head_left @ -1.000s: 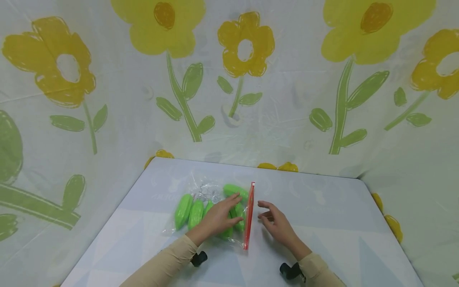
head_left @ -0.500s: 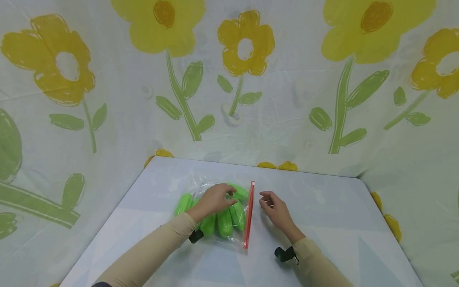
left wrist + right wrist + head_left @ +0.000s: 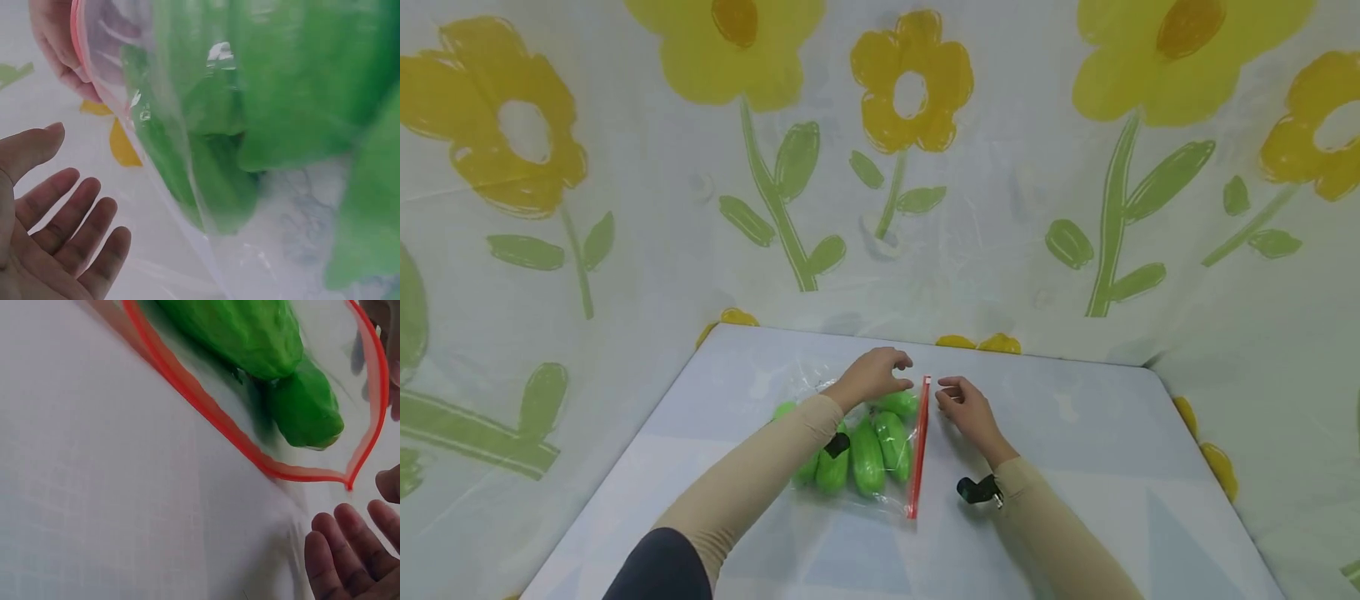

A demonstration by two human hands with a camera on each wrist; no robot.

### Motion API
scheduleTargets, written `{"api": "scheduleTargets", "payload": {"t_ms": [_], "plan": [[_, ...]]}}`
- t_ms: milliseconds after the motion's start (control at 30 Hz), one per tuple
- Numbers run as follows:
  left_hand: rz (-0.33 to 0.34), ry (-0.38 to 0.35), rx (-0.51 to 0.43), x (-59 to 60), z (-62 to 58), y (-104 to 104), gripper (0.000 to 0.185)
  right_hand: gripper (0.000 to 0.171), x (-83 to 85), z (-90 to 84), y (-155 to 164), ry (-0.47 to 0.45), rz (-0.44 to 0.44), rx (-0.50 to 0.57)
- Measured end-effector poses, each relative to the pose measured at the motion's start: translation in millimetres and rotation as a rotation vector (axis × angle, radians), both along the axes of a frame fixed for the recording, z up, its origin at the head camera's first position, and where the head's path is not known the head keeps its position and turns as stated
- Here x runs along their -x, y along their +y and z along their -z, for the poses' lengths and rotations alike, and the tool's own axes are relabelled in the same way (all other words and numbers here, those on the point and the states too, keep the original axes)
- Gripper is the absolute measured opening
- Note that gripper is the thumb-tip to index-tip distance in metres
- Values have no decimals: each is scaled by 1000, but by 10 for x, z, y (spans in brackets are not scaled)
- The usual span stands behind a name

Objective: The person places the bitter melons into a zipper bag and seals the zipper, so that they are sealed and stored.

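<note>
A clear zip bag [image 3: 880, 502] with a red zip edge [image 3: 919, 454] lies flat on the table. Several plump green vegetables [image 3: 867, 458], shaped like cucumbers, are inside it. The right wrist view shows the bag's red-edged mouth [image 3: 219, 422] gaping around them. Over the far end of the bag hovers my left hand [image 3: 874, 372], fingers loosely bent and nothing in them. My right hand [image 3: 972, 410] is just right of the zip's far end, its fingers [image 3: 356, 540] relaxed and spread near the mouth's corner.
The white table [image 3: 1060, 467] has pale blue triangles. Behind it and at both sides hangs a curtain [image 3: 985, 233] printed with yellow flowers. A black wrist camera [image 3: 977, 490] sits at the right wrist. The left forearm [image 3: 760, 467] crosses over part of the bag.
My left hand has moved away from me, from above the middle of the bag to its far end. My right hand has shifted slightly farther out along the zip. The bag stays put.
</note>
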State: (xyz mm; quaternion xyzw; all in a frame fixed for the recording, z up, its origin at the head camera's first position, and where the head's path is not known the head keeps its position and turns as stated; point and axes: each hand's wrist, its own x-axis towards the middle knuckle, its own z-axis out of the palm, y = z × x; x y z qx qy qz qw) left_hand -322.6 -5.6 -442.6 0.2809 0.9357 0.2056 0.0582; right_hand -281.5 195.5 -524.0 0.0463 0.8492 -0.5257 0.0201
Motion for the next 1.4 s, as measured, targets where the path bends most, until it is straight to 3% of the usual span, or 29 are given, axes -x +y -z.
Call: {"api": "scheduleTargets", "payload": {"t_ms": [267,567,900,1200,1400], "plan": [[-2,18,98,236,89,182,45,35,148,82,-52,10,-1,115],[-14,-28,108,354,250,260,45,35,227,97,-127,67,-27,204],[52,-57,-42,424,403,270,37,28,253,125,-141,96,-3,218],[53,-77,-130,380,400,286,31,28,216,99,-150,56,40,269],[27,-77,-206,364,421,293,16,25,201,111,-153,50,50,309]]}}
